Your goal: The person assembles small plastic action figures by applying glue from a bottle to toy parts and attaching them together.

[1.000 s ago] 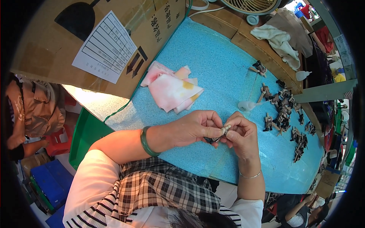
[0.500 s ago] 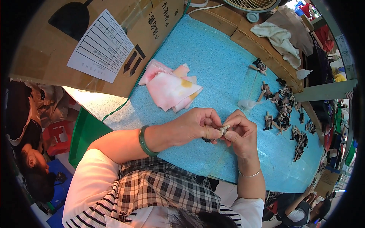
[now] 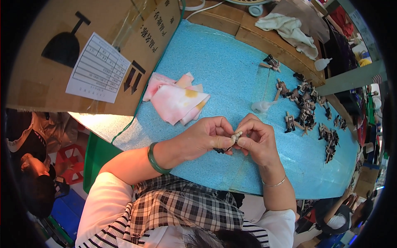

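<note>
My left hand (image 3: 210, 135) and my right hand (image 3: 259, 142) meet over the near part of the blue work surface (image 3: 223, 62). Between their fingertips is a small doll figure (image 3: 236, 136) with pale, rounded parts, pinched from both sides. A dark bit of it shows below the left fingers; the rest is hidden by my fingers. Beyond my right hand lies a small translucent squeeze bottle (image 3: 260, 107). A pink and white cloth (image 3: 175, 101) with yellow stains lies crumpled past my left hand.
Several similar dark-clothed figures (image 3: 306, 107) are heaped at the right. A large cardboard box (image 3: 120, 25) stands at the left edge. Wooden edging (image 3: 264, 41) bounds the far side, with a white rag (image 3: 285, 31) beyond it. Other people (image 3: 347, 215) sit at both sides.
The view has shifted, so the cloth and the figures sit further left in it. Both hands keep their pinch on the doll figure, with only slight finger movement.
</note>
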`<state>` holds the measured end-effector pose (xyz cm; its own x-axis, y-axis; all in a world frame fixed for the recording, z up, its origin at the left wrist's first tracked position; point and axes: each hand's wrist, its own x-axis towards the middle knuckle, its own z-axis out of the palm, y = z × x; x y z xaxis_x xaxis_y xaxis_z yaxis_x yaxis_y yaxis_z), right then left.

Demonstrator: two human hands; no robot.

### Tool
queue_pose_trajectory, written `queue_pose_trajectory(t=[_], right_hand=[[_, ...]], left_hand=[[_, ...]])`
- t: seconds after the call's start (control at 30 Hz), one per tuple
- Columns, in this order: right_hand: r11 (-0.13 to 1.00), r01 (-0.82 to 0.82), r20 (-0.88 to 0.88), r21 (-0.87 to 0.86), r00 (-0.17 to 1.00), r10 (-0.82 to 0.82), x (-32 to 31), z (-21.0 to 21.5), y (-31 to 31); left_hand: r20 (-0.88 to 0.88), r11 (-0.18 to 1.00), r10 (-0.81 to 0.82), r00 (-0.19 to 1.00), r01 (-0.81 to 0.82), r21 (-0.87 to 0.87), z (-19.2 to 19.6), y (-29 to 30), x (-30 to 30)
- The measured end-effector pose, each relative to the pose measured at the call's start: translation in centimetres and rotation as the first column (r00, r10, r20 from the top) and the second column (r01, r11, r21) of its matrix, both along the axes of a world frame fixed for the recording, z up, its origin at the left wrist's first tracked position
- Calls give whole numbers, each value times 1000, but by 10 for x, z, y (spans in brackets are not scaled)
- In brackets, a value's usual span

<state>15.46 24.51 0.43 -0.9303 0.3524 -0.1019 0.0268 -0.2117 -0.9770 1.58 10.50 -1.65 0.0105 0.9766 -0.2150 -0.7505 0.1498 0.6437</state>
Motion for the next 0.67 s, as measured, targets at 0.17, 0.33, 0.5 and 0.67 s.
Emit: queue_pose_trajectory(t=[0.17, 0.33, 0.5, 0.67], right_hand=[[999, -3, -11, -36, 1000, 3, -1, 1, 1], [999, -19, -20, -35, 1000, 18, 2, 5, 3], [998, -38, -106, -55, 994, 32, 2, 8, 1], [960, -125, -172, 252, 970, 171, 7, -2, 12]], left_hand=[[26, 1000, 2, 1000, -2, 23, -4, 1, 0], [8, 1000, -8, 1000, 8, 21, -2, 2, 2], [-19, 998, -11, 1000, 12, 56, -6, 0, 1], [-201, 980, 82, 976, -43, 194, 3, -4, 5]])
